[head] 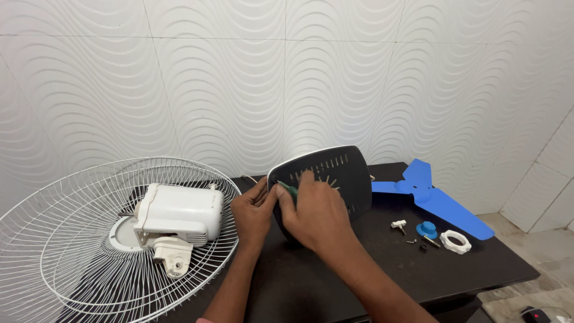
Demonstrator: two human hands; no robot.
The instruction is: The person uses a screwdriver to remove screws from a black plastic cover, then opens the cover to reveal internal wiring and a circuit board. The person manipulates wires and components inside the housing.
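A black vented fan motor cover (341,173) stands tilted on the dark table (371,269). My left hand (253,214) grips its left edge. My right hand (314,209) lies against the cover's face and holds a green-handled screwdriver (288,189) whose tip points at the cover's left rim. To the left, a white fan motor housing (179,215) sits in a white wire fan guard (72,239).
A blue fan blade (433,194) lies at the table's back right. Near it are a blue knob (427,228), a white ring nut (455,241), a small white part (399,225) and loose screws (412,241). Wavy white wall tiles stand behind.
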